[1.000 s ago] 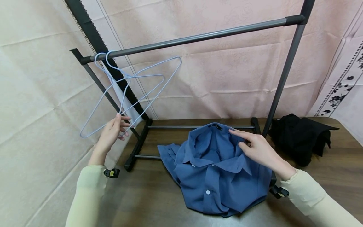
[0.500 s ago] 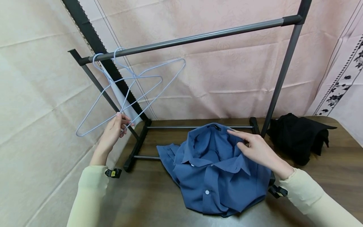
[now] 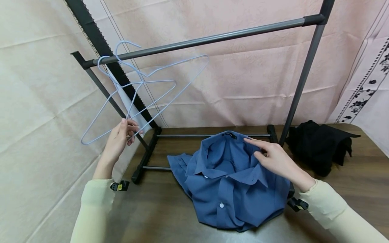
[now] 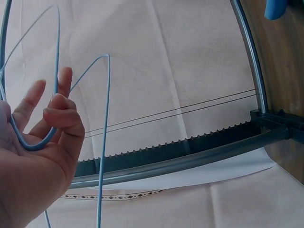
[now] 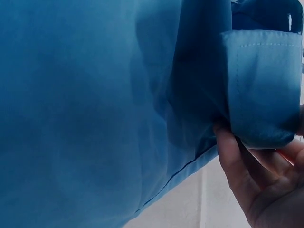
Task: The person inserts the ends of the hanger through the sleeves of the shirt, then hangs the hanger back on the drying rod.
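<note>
My left hand holds a light-blue wire hanger by its lower corner, fingers curled round the wire. Its hook arches above the rail, with the tip showing over the top. A second blue hanger is hooked on the rail at the left end, behind the first. On the table lies a crumpled blue button shirt, collar facing up and neck spread. My right hand grips the shirt's collar on its right side, thumb and fingers about the cloth; some fingertips are hidden in the right wrist view.
A dark metal clothes rack stands on the wooden table, its right post behind my right hand. A bundled black garment lies at the right. Patterned pale cloth hangs behind and along the left.
The hanger in my left hand has risen and shifted right, its hook lifting up from the rail. My right hand stays at the shirt's collar.
</note>
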{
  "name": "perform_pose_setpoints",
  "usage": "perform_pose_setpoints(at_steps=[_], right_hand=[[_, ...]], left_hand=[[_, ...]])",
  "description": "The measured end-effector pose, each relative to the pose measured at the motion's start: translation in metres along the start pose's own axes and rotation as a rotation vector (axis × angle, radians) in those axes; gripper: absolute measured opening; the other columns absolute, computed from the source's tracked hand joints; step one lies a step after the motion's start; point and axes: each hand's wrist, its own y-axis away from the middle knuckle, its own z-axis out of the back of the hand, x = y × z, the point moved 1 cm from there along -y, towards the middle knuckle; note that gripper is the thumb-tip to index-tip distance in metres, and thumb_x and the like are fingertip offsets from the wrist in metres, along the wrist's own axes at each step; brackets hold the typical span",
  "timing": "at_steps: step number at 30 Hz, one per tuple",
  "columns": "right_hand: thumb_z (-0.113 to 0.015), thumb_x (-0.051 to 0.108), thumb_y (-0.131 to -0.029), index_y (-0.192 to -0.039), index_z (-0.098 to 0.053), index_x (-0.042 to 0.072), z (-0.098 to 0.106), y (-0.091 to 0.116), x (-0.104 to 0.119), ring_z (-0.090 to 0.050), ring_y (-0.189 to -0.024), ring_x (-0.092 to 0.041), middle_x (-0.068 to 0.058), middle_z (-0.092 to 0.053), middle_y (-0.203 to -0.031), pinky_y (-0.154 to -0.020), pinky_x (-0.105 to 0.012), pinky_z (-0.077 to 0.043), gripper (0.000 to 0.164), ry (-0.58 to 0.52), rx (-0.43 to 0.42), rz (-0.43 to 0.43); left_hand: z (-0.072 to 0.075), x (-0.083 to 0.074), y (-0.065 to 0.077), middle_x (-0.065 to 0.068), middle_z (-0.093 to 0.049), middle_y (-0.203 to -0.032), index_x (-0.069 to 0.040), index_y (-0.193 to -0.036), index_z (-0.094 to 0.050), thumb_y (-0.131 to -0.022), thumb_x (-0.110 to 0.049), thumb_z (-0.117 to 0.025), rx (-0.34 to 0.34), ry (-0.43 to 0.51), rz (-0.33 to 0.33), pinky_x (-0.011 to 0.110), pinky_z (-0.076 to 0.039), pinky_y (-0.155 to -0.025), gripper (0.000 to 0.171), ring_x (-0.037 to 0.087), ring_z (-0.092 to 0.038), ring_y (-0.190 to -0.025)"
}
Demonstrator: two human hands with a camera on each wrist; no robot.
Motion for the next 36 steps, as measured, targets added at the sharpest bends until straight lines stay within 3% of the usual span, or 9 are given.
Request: perform_pose_setpoints(at_steps=[4, 16, 29, 36], right_hand=[[-0.053, 0.0, -0.096, -0.147, -0.054, 0.022, 0.0, 0.0, 0.0, -0.033, -0.039, -0.01, -0.012, -0.058, -0.136, -0.039, -0.027, -0.035, 0.056, -0.003, -0.001, -0.004], [-0.053, 0.0, -0.096, -0.147, -0.054, 0.022, 0.003, -0.001, 0.002, -0.034, -0.04, -0.01, -0.012, -0.061, -0.126, -0.04, -0.027, -0.036, 0.055, 0.004, -0.019, 0.005], [-0.052, -0.001, -0.096, -0.147, -0.055, 0.02, 0.004, -0.002, 0.004, -0.033, -0.04, -0.01, -0.012, -0.06, -0.125, -0.04, -0.028, -0.035, 0.055, -0.006, -0.022, -0.001], [-0.052, 0.0, -0.096, -0.148, -0.054, 0.021, 0.004, -0.003, 0.002, -0.033, -0.039, -0.01, -0.012, -0.061, -0.124, -0.04, -0.028, -0.035, 0.056, 0.0, -0.026, 0.002]], left_hand=[[-0.001, -0.001, 0.006, 0.007, -0.07, -0.102, -0.005, -0.122, -0.058, -0.11, -0.049, -0.019, 0.036, 0.005, -0.023, 0.031, -0.043, -0.053, 0.059, 0.027, -0.053, -0.067], [-0.006, -0.003, 0.021, 0.012, -0.071, -0.101, -0.002, -0.13, -0.062, -0.113, -0.037, -0.022, 0.132, -0.038, -0.086, 0.03, -0.039, -0.051, 0.056, 0.025, -0.049, -0.062], [-0.009, 0.0, 0.035, 0.009, -0.069, -0.094, -0.001, -0.112, -0.071, -0.112, -0.036, -0.029, 0.178, -0.13, -0.046, 0.03, -0.044, -0.055, 0.054, 0.022, -0.053, -0.064], [-0.008, 0.003, 0.04, 0.007, -0.065, -0.081, -0.002, -0.106, -0.072, -0.112, -0.035, -0.034, 0.234, -0.152, -0.027, 0.029, -0.042, -0.054, 0.05, 0.019, -0.052, -0.062]])
